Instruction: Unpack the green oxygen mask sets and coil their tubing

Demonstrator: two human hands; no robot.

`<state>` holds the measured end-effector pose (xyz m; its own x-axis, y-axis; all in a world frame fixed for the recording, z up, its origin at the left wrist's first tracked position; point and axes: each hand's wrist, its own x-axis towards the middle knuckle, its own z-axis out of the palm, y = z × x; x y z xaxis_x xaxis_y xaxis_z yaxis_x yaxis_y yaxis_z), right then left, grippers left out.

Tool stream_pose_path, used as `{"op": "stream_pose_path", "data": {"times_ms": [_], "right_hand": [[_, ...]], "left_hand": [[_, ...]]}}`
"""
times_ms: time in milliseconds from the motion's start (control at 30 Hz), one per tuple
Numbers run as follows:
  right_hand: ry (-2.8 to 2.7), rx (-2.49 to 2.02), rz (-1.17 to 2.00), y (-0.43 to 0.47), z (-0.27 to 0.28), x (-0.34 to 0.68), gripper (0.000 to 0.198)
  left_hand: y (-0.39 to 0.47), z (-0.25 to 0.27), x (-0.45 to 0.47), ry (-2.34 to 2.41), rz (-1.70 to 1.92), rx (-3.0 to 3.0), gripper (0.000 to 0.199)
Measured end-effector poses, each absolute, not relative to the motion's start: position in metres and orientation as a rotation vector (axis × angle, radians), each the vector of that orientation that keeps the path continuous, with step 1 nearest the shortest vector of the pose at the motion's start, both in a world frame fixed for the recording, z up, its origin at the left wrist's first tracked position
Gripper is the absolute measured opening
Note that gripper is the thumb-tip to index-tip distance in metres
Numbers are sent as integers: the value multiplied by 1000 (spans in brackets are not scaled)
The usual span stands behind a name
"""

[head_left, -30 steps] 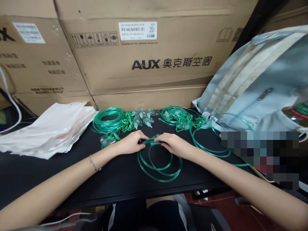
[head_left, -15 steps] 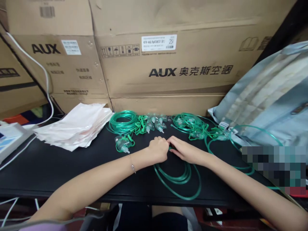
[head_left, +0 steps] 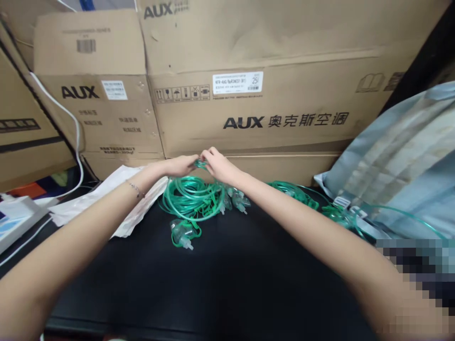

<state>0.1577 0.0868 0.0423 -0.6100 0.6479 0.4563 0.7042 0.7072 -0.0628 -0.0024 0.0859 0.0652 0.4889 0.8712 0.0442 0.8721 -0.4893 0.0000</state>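
Observation:
Both hands are close together over the left coil pile, near the cardboard boxes. My left hand (head_left: 182, 166) and my right hand (head_left: 217, 166) are closed on the top of a coil of green tubing (head_left: 201, 164), which hangs down between them onto the coils below. Under the hands lies a pile of green tubing coils (head_left: 181, 201) with green straps. In front of it sits a clear mask (head_left: 182, 232) with a green strap and a white connector. More clear masks (head_left: 240, 202) lie just right of the pile, partly behind my right forearm.
A second group of coiled tubing (head_left: 295, 192) lies beyond my right forearm, with a mask (head_left: 337, 215) beside it. White sheets or bags (head_left: 124, 222) are stacked at left. Large cardboard boxes (head_left: 249, 137) wall off the back; a light blue bag (head_left: 387, 156) leans at right. A white power strip (head_left: 17, 213) stands far left.
Both hands have carried the tubing coil from the front middle of the table up and left, over the left pile. The camera view has tilted up slightly.

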Motion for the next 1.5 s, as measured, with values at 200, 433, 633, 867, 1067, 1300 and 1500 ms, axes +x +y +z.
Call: {"op": "stream_pose_path", "data": {"times_ms": [200, 433, 633, 867, 1067, 1300, 1500], "right_hand": [[-2561, -1247, -138, 150, 4, 98, 24], [-2678, -1263, -111, 150, -5, 104, 31], [-2769, -1168, -111, 128, 11, 117, 31], [-2788, -1093, -127, 82, 24, 147, 24], [-2732, -762, 180, 5, 11, 188, 27], [-2716, -762, 354, -37, -31, 177, 45], [-2455, -591, 441, -38, -23, 184, 29]], "left_hand": [[143, 20, -55, -1765, 68, -2455, 27], [132, 23, -64, -1707, 254, -2454, 33], [101, 52, -58, -1766, 354, -2390, 32], [92, 32, -45, -2027, 339, -2146, 35], [40, 36, -32, -1934, 187, -2312, 39], [-56, -10, -34, -1707, 53, -2768, 48], [-77, -6, -19, -1609, -393, -3016, 54]]}}
